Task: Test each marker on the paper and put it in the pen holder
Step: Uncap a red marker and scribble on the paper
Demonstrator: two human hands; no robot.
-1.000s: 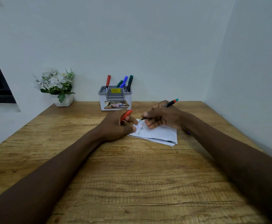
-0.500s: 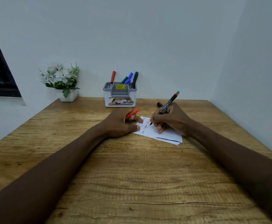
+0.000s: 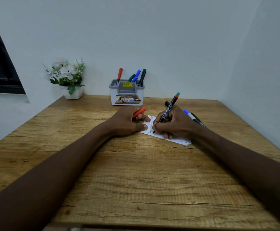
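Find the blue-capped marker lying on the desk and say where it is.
In the head view, the blue-capped marker lies right of centre, just behind the right hand, alongside a black marker.

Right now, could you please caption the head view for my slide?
Right hand tests a marker on the paper while the left hand holds a red cap.

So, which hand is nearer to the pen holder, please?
Left. The left hand, holding a red cap, rests in front of the pen holder; the right hand writes with a marker on the paper, farther right.
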